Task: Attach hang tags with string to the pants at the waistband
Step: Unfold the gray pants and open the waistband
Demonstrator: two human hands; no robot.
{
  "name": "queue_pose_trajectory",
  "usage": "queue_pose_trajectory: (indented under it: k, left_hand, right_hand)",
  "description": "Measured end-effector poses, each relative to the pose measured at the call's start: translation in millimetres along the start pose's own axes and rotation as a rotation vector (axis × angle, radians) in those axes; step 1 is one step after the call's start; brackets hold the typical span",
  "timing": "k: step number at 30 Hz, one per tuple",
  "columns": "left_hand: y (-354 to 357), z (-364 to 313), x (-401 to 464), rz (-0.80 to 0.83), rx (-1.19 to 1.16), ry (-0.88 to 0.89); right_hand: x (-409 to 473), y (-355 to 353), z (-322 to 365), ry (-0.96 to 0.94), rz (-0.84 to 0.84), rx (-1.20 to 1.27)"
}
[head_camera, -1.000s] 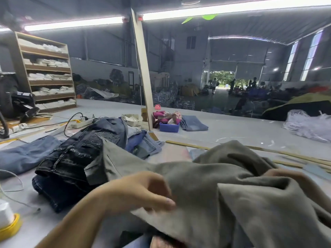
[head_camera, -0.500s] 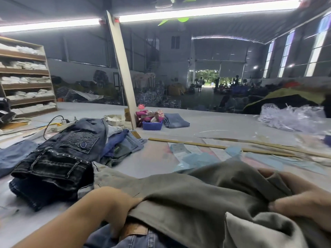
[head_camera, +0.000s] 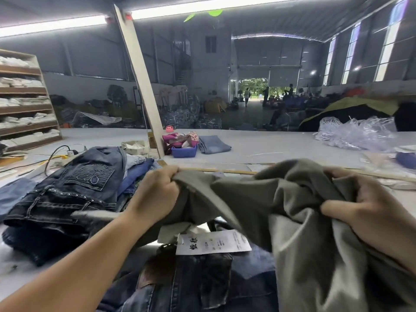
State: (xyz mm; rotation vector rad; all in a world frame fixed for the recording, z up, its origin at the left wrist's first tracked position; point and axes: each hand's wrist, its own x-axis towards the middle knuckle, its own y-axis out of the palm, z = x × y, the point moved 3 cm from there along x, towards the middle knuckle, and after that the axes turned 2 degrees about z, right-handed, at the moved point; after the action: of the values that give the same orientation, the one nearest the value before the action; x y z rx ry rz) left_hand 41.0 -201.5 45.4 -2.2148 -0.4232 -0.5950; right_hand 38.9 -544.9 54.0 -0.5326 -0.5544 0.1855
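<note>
A pair of grey-olive pants (head_camera: 254, 199) is lifted off the table between both hands. My left hand (head_camera: 157, 194) grips one bunched end of the cloth at its left. My right hand (head_camera: 369, 208) clutches a thick fold of the same pants at the right. Below the raised cloth hangs a white hang tag (head_camera: 213, 243) with black print, lying over dark blue jeans (head_camera: 193, 282) at the near edge. How the tag is fastened is hidden.
A stack of dark denim jeans (head_camera: 67, 194) lies at the left, with a power strip and cable (head_camera: 65, 152) behind. A blue bin (head_camera: 184, 151), folded jeans (head_camera: 213, 144) and a slanted post (head_camera: 139, 79) stand farther back. Crumpled clear plastic (head_camera: 355, 132) lies far right.
Both hands have lifted the grey pants and pulled them up and apart. The white hang tag and the jeans underneath have come into sight.
</note>
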Motion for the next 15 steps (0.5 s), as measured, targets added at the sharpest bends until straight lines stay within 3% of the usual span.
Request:
queue_pose_trajectory:
  k: [2,4,8,11,15]
  left_hand:
    - [-3,-33,6,-0.092,-0.193,0.004]
    - [0,-59,8,-0.084,-0.379,0.016]
    - [20,-82,0,-0.039,-0.427,0.028]
    - [24,-83,-2,-0.076,-0.515,0.0]
    - [1,-93,11,-0.257,-0.592,0.006]
  right_hand:
    - [-1,-3,0,0.045,-0.015,-0.033]
    - [5,-5,1,0.09,0.007,-0.12]
    - [1,10,-7,0.216,0.181,-0.241]
    - [-2,14,-16,0.302,0.167,-0.201]
    - [4,14,-12,0.3,0.176,-0.271]
